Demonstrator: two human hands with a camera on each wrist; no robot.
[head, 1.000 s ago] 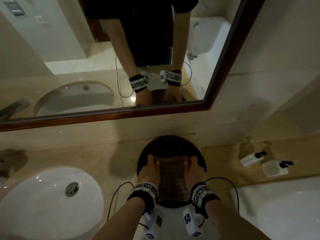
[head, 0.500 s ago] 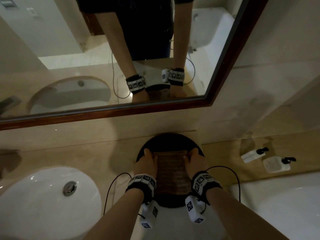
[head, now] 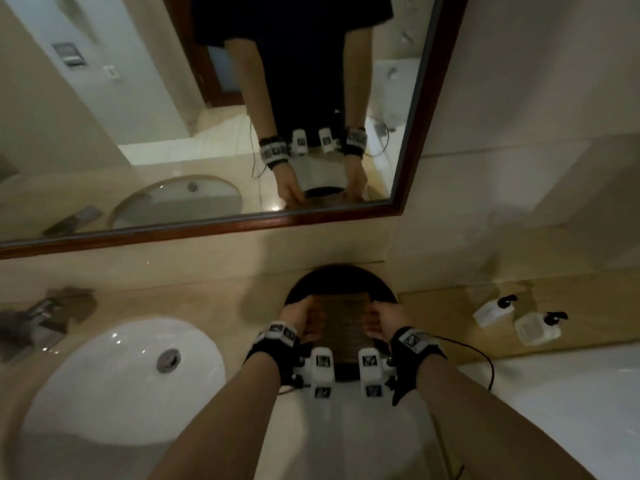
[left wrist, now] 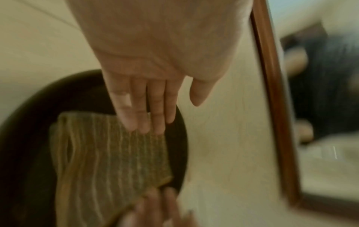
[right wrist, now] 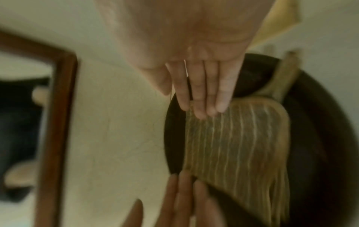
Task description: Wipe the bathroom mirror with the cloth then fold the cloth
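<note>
cloth [head: 346, 327], brown with pale stripes, folded flat on a round dark tray [head: 341, 277] on the table [head: 214, 299], just below the mirror [head: 138, 133].

leftmost: tap [head: 38, 317], then white basin [head: 114, 379] set into the table.

left hand [head: 304, 315] at the cloth's left edge, grip apart, fingers [left wrist: 143, 113] straight and close together, tips touching the far left corner of the cloth, thumb held clear.

right hand [head: 384, 318] at the cloth's right edge, grip likewise apart, fingers [right wrist: 205, 95] straight, tips resting on the far right corner, thumb off to the side.

white camera units strapped under both wrists, cable trailing from the right one.

far right: two white pump bottles [head: 519, 318] lying on a ledge, well apart from the tray.

wrist views blurred; cloth's near end partly hidden between the forearms.
</note>
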